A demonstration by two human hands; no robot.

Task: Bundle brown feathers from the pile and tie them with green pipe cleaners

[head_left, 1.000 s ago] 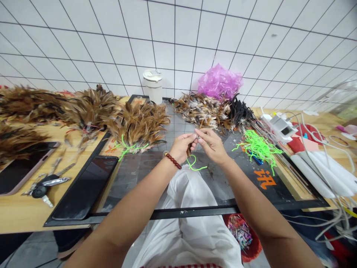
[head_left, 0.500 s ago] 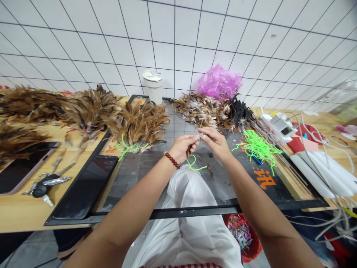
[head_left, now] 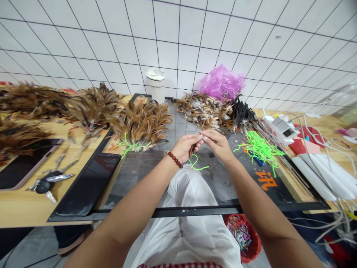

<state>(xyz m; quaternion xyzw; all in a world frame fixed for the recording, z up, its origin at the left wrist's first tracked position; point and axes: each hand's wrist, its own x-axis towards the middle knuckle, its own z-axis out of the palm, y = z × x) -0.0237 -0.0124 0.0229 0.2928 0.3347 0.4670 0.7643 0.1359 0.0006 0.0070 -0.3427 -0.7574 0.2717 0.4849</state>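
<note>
Over the dark board (head_left: 131, 186), my left hand (head_left: 185, 147), with a red bead bracelet at the wrist, is closed on a small brown feather (head_left: 192, 150). My right hand (head_left: 216, 143) pinches at the feather's pale end, its fingertips meeting those of the left; what they hold there is too small to make out. A bright green string (head_left: 198, 168) hangs below the left fingers. To the left lies a brown feather bundle (head_left: 146, 121) with green strings on it. A pile of green strings (head_left: 262, 147) is right of my right hand.
A white cup (head_left: 156, 87) and a pink plastic bag (head_left: 222, 83) stand by the tiled wall. Two phones, one black (head_left: 89, 186), and keys (head_left: 46, 184) lie left. Chargers (head_left: 284, 128) and cables are at right. A red bin (head_left: 252, 245) is below the board's edge.
The view has shifted slightly, so the table's things appear a little further right. My fingertips are closer together at the feather's end.
</note>
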